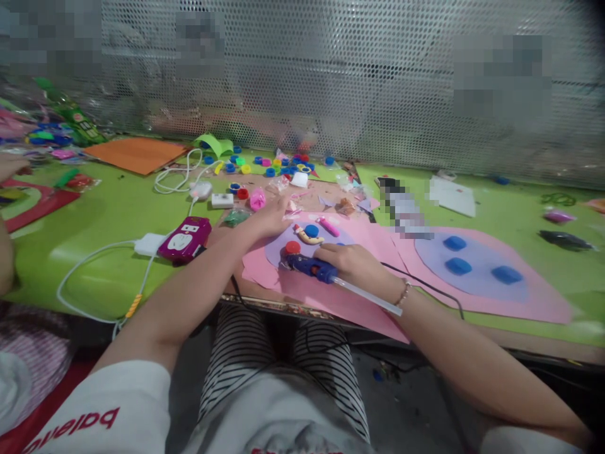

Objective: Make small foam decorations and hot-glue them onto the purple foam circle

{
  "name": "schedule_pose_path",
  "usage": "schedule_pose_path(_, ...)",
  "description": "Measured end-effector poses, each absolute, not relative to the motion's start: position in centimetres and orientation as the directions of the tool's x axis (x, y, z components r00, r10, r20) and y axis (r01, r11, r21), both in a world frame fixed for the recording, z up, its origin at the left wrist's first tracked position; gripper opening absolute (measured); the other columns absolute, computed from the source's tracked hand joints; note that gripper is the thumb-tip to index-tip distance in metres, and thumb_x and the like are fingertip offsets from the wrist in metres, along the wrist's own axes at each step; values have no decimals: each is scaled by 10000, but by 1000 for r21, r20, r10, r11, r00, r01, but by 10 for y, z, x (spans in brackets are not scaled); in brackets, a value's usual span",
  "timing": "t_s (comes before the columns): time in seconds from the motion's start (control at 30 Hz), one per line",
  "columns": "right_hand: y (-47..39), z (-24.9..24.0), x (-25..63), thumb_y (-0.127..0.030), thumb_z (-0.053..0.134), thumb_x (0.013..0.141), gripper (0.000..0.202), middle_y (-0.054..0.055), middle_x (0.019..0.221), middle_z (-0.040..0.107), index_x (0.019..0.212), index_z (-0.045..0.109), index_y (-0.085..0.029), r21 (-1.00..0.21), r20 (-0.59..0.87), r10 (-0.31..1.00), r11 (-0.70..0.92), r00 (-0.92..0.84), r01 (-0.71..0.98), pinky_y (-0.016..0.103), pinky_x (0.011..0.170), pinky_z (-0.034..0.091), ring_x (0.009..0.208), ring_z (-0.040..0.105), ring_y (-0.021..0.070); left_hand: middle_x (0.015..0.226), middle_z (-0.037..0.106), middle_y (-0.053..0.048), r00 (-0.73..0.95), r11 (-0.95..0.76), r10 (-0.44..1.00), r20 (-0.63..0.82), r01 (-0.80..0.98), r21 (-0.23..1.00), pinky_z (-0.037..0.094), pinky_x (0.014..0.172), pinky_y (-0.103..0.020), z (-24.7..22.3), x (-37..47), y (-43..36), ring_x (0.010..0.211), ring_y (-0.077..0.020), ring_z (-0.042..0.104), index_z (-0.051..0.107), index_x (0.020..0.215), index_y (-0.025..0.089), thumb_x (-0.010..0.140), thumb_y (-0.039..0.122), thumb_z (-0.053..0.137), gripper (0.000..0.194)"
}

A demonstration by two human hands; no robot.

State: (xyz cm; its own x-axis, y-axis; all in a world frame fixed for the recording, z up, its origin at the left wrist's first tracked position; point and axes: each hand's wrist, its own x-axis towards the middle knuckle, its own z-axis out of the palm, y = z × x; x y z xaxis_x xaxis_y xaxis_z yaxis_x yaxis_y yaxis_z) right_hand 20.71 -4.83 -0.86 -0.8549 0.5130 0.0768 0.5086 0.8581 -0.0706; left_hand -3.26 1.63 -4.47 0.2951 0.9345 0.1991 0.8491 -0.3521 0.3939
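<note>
My right hand (347,261) is wrapped round a blue glue gun (309,267), a clear glue stick jutting from its back end. The gun's tip points left, close to a red cap (292,247) on a purple paper oval (276,252), which lies on pink paper (331,302). On the oval are also a blue cap (311,231), a yellowish curved piece (309,238) and a pink piece (328,226). My left hand (276,214) reaches to the oval's upper left edge; its fingertips are blurred, and I cannot make out what they touch.
Bottle caps (269,171) lie scattered at the back. A purple power socket (185,239) with white cables is at the left. On the right, a second pink paper (548,306) bears a purple oval and three blue pieces. Another person's arm (5,252) shows at the far left.
</note>
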Motion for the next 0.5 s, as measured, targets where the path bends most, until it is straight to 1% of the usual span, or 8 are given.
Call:
schedule_pose_path(0.1,-48,-8,207,-261,430,934,164,31,886,627,937,574,-181,-71,74,514,857,-855,510,272,562,224,630,519,120,1209,544,-147,318,-382,923,218,833,401,443,947,-397,-44,-32,16,1124,-256,528,391,1236,182,786,309,509,483)
schedule_pose_path(0.2,-47,-8,207,-262,427,935,165,29,878,625,934,571,-182,-76,68,509,860,-858,504,270,557,217,621,511,118,1189,547,-163,295,-355,933,205,843,403,460,909,-408,-44,-32,16,1086,-269,543,405,1224,167,784,325,515,480)
schedule_pose_path(0.4,-48,-9,207,-265,422,938,170,30,867,620,920,567,-177,-75,76,502,864,-861,497,269,554,214,609,498,113,1192,551,-132,311,-369,928,205,838,402,446,932,-416,-44,-32,16,1103,-260,532,444,1166,213,784,313,529,403)
schedule_pose_path(0.5,-47,-9,207,-262,428,936,164,30,880,622,933,569,-179,-78,77,504,863,-860,499,269,555,216,615,502,112,1187,548,-137,319,-385,921,224,834,395,436,948,-412,-45,-32,17,1116,-259,527,453,1146,201,781,313,526,388)
